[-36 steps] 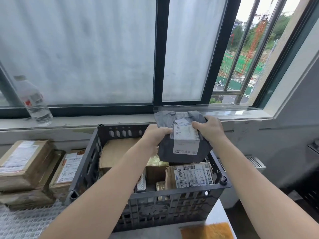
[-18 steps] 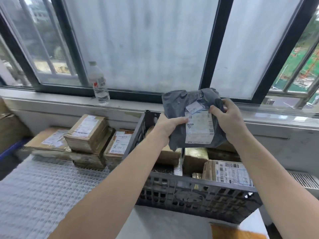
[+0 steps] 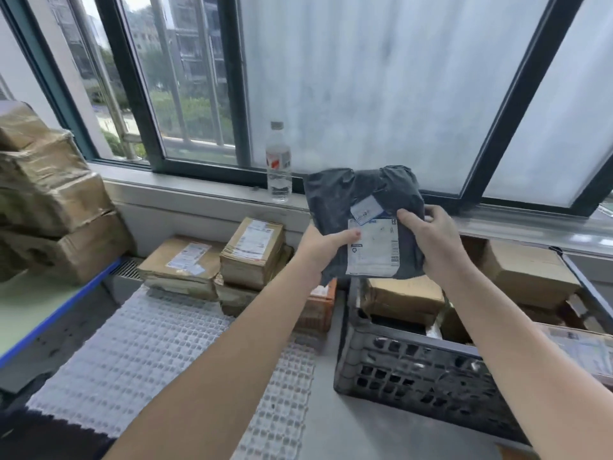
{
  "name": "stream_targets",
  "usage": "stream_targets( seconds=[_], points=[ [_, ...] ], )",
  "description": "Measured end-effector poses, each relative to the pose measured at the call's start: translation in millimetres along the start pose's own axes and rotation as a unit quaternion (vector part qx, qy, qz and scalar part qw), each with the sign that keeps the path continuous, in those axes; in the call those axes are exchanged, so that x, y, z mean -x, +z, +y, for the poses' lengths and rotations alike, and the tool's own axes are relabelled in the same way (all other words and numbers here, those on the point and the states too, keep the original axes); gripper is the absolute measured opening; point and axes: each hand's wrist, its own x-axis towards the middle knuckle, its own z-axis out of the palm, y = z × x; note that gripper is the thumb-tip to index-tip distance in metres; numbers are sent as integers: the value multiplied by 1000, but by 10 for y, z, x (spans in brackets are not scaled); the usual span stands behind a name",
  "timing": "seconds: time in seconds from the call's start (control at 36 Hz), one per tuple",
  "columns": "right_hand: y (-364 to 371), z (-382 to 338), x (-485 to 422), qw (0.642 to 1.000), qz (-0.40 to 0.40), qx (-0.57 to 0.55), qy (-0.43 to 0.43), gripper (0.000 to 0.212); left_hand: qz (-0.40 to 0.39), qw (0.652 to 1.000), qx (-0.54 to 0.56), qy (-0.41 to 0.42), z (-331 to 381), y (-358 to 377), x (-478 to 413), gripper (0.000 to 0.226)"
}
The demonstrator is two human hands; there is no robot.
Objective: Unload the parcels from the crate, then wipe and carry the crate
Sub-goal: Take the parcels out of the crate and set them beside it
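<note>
tbh the left hand (image 3: 326, 245) & right hand (image 3: 431, 237) are gripping the floppy dark-grey plastic mailer bag (image 3: 358, 194), fingers curled round both sides, prob bc it'd sag.

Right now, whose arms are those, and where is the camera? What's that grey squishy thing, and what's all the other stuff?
There is no machine here, just a person. The camera sits on their head and looks forward and down, so you see their own two arms reaching out. Their left hand and right hand hold a soft grey parcel with a white label, up in the air by a dark plastic crate. More brown cardboard parcels lie inside the crate. To its left, other boxes are stacked near the wall, at the far end of a white bumpy mat. A water bottle stands on the windowsill.
</note>
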Motion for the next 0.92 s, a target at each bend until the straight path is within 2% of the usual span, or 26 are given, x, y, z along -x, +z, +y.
stream_targets(
  seconds=[0.08, 0.19, 0.28, 0.33, 0.42, 0.5, 0.53, 0.64, 0.78, 0.83, 0.92],
  points=[
    [297, 33, 75, 998, -59, -18, 24, 20, -1, 1000, 3, 28, 32, -321, 35, 53],
    [681, 103, 185, 994, -102, -32, 30, 46, 8, 1000, 17, 22, 51, -699, 42, 64],
    [899, 144, 273, 991, -118, -39, 50, 53, 6, 1000, 16, 6, 56, -944, 41, 80],
    [993, 166, 309, 989, -133, -38, 54, 58, 22, 1000, -4, -3, 64, -1077, 49, 75],
    [1081, 186, 338, 989, -134, -27, 59, 63, 16, 1000, -9, -17, 53, -1211, 46, 53],
    [1115, 199, 347, 986, -147, -28, 70, 78, -1, 1000, -22, -12, 58, -1284, 27, 38],
    [1123, 208, 352, 984, -155, -38, 76, 77, -7, 999, -31, -11, 67, -1299, 16, 35],
    [1165, 221, 358, 981, -151, -51, 111, 46, -22, 998, -54, -22, 81, -1368, -48, 25],
    [1246, 254, 239, 979, -136, -55, 145, 34, -15, 994, -98, -47, 82, -1437, -97, 31],
    [1284, 283, 164, 979, -114, -61, 155, 34, -2, 991, -123, -57, 93, -1474, -117, 32],
    [1317, 341, 9, 975, -84, -76, 193, 44, 6, 989, -132, -64, 121, -1523, -166, 38]
  ],
)
